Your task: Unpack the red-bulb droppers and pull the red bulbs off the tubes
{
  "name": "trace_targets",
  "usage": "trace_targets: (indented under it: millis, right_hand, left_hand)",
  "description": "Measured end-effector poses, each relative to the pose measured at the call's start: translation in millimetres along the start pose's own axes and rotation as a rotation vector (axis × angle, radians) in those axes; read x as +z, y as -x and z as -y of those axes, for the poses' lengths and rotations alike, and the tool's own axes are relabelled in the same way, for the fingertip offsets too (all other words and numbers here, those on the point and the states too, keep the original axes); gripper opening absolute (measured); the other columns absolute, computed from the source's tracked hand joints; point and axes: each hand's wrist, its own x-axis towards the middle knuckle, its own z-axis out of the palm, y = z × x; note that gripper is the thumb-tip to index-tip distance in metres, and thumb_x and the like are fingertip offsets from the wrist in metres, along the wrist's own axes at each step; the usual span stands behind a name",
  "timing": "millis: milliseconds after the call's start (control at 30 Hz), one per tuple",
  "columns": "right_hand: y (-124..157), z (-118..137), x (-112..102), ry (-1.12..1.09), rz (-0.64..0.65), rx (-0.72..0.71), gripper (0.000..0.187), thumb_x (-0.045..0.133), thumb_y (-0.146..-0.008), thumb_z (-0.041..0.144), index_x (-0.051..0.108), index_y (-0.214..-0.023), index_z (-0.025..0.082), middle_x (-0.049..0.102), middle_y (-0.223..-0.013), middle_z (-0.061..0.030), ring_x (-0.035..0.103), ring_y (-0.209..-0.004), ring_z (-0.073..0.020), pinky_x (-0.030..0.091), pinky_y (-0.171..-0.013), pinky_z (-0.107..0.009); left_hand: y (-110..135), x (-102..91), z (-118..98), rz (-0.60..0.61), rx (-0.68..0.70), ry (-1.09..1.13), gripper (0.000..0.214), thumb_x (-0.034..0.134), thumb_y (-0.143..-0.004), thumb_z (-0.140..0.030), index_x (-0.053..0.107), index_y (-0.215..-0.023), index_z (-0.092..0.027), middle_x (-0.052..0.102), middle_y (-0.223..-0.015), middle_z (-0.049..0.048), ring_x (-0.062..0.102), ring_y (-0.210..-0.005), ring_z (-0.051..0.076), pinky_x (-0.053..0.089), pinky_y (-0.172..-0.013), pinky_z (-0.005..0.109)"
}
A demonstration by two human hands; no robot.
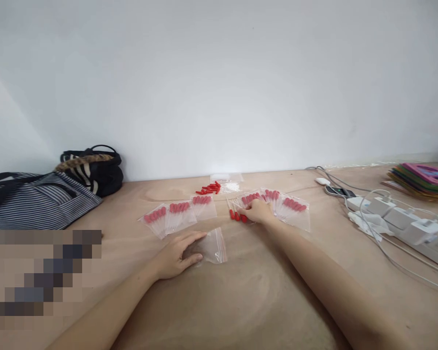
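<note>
From where I stand, the left hand [180, 255] lies with thumb and fingers parted over one end of a clear bag [216, 247], probably to steady it, its zip edge facing right. The right hand [259, 211] has its fingers bunched beside a few loose red-tipped sticks [232, 214], just left of the filled bags [302, 221]; I can't tell whether it is pinching one. More filled bags [191, 221] overlap like a fan on the left of the worktop [219, 311], perhaps so that each set shows. Loose red pieces [209, 188] lie heaped near the wall [219, 97], seemingly within easy reach. I can read no brand, label or writing anywhere.
</note>
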Motion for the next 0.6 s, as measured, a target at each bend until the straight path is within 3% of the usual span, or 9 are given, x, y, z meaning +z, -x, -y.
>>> trace_targets:
  millis: [100, 300, 467, 600]
  right_hand:
    - [1.5, -1.3, 0.2, 0.025, -0.050, 0.004, 0.042, 0.048, -0.072, 0.052, 0.057, -0.047, 0.019, 0.060, -0.054, -0.0029, 0.057, -0.067, -0.0186, 0.030, -0.079, -0.036]
    - [9.5, -2.2, -3.7, 0.036, -0.165, -0.031, 0.026, 0.051, -0.072, 0.045, 0.062, -0.072, 0.021, 0.066, -0.077, -0.0021, 0.057, -0.078, -0.0186, 0.026, -0.081, -0.036]
    - [18.1, 10.9, 9.9, 0.106, -0.309, -0.106, 0.021, 0.047, -0.076, 0.036, 0.059, -0.084, 0.020, 0.065, -0.070, -0.0023, 0.056, -0.075, -0.0182, 0.022, -0.080, -0.036]
    - [20.9, 18.4, 25.4, 0.158, -0.367, -0.193, 0.025, 0.047, -0.078, 0.041, 0.057, -0.077, 0.019, 0.063, -0.063, -0.0016, 0.055, -0.065, -0.0162, 0.020, -0.075, -0.034]
  left_hand:
    - [0.8, -0.6, -1.2, 0.000, 0.018, 0.004, 0.046, 0.049, -0.081, -0.040, 0.042, -0.124, -0.023, 0.049, -0.127, 0.0058, 0.045, -0.115, 0.023, 0.037, -0.096, 0.035]
    - [-2.2, -2.4, -3.9, -0.068, -0.044, 0.056, 0.036, 0.039, -0.087, -0.033, 0.046, -0.121, -0.024, 0.053, -0.122, 0.0034, 0.050, -0.110, 0.020, 0.040, -0.092, 0.032]
    - [-3.3, 1.3, -0.7, -0.117, -0.137, 0.057, 0.044, 0.053, -0.078, -0.032, 0.046, -0.120, -0.021, 0.054, -0.118, 0.0066, 0.050, -0.107, 0.023, 0.039, -0.091, 0.036]
    - [-3.7, -0.5, -0.8, -0.150, -0.175, 0.131, 0.044, 0.059, -0.073, -0.033, 0.048, -0.115, -0.023, 0.054, -0.111, 0.0047, 0.054, -0.095, 0.020, 0.043, -0.083, 0.033]
